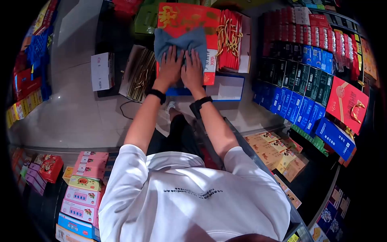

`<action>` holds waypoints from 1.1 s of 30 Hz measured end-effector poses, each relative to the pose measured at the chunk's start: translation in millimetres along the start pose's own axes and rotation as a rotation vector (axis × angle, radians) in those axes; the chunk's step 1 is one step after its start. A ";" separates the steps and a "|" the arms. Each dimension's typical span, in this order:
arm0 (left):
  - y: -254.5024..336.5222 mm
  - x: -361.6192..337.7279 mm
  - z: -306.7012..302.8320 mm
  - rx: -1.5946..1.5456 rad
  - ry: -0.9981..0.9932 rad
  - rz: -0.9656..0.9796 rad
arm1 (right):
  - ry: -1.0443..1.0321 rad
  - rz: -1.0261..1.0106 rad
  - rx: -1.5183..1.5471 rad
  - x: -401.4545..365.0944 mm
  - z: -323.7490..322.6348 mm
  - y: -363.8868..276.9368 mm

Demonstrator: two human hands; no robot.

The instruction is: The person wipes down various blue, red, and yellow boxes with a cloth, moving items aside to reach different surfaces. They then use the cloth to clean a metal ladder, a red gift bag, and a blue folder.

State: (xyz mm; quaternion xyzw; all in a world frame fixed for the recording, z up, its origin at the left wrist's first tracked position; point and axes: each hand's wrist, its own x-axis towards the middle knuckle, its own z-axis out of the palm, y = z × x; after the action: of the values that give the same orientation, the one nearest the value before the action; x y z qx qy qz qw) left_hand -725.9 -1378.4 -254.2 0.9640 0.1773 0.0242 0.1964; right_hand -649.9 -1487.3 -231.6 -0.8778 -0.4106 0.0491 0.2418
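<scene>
A grey-blue cloth [182, 39] lies spread over a red box [193, 16] with gold print. My left hand [170, 67] rests flat on the lower left part of the cloth, its fingers stretched out and pointing away from me. Beside it, my right hand [192, 72] lies on the cloth's lower right part, fingers also extended. The thumbs are close together. Part of the cloth is hidden under both hands. Just right of the cloth, a white label shows on the red box.
Red bags with gold cords [229, 40] stand in a carton at the right. Left of the cloth is an open carton [139, 72] of bags; a white box [100, 71] lies farther left. Shelves of blue boxes [296, 107] and pink boxes [82, 195] flank me.
</scene>
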 end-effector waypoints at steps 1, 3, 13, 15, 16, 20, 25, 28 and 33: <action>4.5 -18.7 -0.9 -0.039 -0.012 -0.044 | 0.002 0.000 0.007 -14.1 1.5 -5.1; 13.2 -56.7 4.3 -0.073 -0.024 -0.098 | -0.059 0.028 0.031 -45.7 6.5 -14.6; -21.8 29.0 5.7 -0.031 0.084 0.039 | -0.065 0.005 -0.223 32.6 11.3 19.5; -42.7 70.9 11.0 -0.077 0.200 0.123 | 0.049 -0.009 -0.210 64.2 16.6 30.3; -48.6 90.1 11.6 -0.088 0.211 0.119 | 0.038 -0.007 -0.215 76.1 20.8 35.1; -12.0 99.2 -65.6 0.024 -0.115 0.062 | 0.210 0.002 -0.135 59.6 28.3 40.7; -3.5 67.9 22.3 -0.186 0.126 0.251 | 0.224 0.293 -0.139 -11.7 22.2 20.1; 13.0 14.4 13.0 -0.165 0.013 0.198 | 0.102 0.285 -0.103 -51.1 15.1 10.3; 23.4 -79.8 6.2 -0.278 -0.047 0.147 | 0.052 0.316 0.070 -112.5 24.8 -12.0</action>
State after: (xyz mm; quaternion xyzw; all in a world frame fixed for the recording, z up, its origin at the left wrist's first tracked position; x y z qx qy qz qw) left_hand -792.1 -1428.9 -249.0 0.9382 0.0966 0.0401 0.3300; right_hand -739.3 -1555.0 -260.5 -0.9235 -0.2593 0.0781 0.2719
